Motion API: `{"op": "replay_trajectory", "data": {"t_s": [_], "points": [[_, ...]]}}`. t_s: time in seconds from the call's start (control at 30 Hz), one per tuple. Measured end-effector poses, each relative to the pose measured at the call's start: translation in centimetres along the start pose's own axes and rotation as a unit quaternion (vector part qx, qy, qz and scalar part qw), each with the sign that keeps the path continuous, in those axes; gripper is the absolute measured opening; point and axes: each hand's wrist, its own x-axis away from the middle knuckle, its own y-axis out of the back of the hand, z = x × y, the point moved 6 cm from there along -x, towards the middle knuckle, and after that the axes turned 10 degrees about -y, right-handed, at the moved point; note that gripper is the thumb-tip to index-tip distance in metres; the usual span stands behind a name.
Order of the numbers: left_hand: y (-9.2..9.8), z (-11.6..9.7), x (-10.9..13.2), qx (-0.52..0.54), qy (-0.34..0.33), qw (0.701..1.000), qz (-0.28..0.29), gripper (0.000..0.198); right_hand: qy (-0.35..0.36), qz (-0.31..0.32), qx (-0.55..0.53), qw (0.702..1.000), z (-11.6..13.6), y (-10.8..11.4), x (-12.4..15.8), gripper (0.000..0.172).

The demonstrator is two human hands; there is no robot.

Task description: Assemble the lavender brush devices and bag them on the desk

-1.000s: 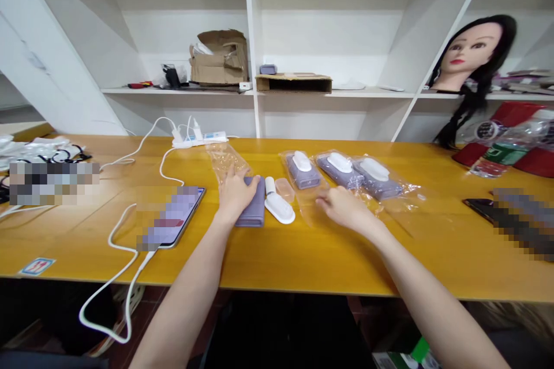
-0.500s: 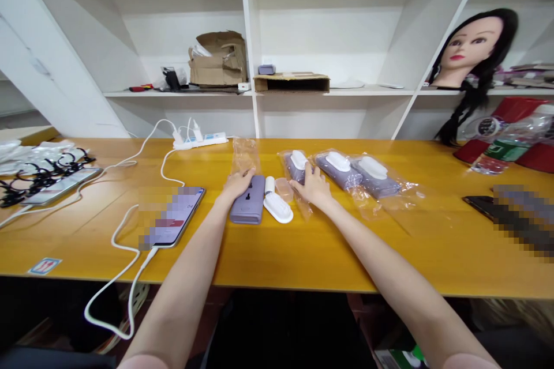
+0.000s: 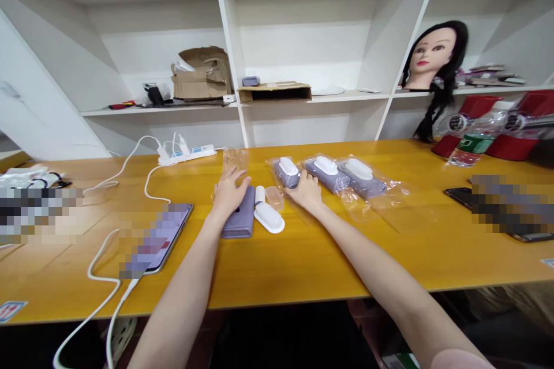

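My left hand [image 3: 230, 195] lies over the upper part of a purple rectangular item [image 3: 240, 225], fingers spread, hiding its dark markings. My right hand [image 3: 306, 193] has its thumb and fingers at the lower right corner of a purple packet [image 3: 283, 179] in clear plastic, topped by a white oval piece [image 3: 288, 165]. How firmly it grips is unclear. Between my hands lie a loose white oval piece [image 3: 270, 219], a small white cylinder [image 3: 259, 195] and a translucent pinkish piece [image 3: 274, 198]. Two similar bagged purple packets, a nearer one [image 3: 337, 180] and a farther one [image 3: 373, 185], lie to the right.
A phone [image 3: 171, 240] with a white cable lies at left, near a power strip [image 3: 190, 154]. Crumpled clear plastic [image 3: 236, 158] lies beyond my left hand. Phones [image 3: 463, 196] and a water bottle [image 3: 471, 141] are at right. Shelves behind hold boxes [image 3: 277, 92] and a mannequin head [image 3: 435, 55].
The view has turned a little to the right and tilted up. My left hand has slid farther over the purple item, its fingers spreading wider. My right hand stays at the same packet.
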Motion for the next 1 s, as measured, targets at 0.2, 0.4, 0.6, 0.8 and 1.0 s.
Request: {"op": "replay_trajectory", "data": {"t_s": [0.2, 0.4, 0.6, 0.8, 1.0], "points": [[0.6, -1.5, 0.2, 0.078, -0.056, 0.994, -0.044, 0.028, 0.006, -0.045, -0.043, 0.998, -0.8, 2.4, -0.9, 0.063], [1.8, -0.4, 0.4, 0.227, 0.097, 0.963, -0.108, 0.043, 0.142, -0.059, -0.222, 0.963, -0.6, 7.5, -0.4, 0.058], [0.7, -0.6, 1.2, 0.548, 0.285, 0.784, 0.061, 0.073, 0.359, 0.052, -0.215, 0.907, 3.7, 9.9, 4.6, 0.066], [0.3, -0.2, 2.4, 0.585, 0.302, 0.749, 0.079, 0.031, 0.394, 0.111, -0.118, 0.905, 4.0, 9.7, 6.5, 0.072], [0.1, 1.2, 2.5, 0.593, 0.310, 0.743, 0.016, 0.028, 0.197, -0.128, -0.431, 0.871, -2.0, 15.3, 2.3, 0.019]]}}
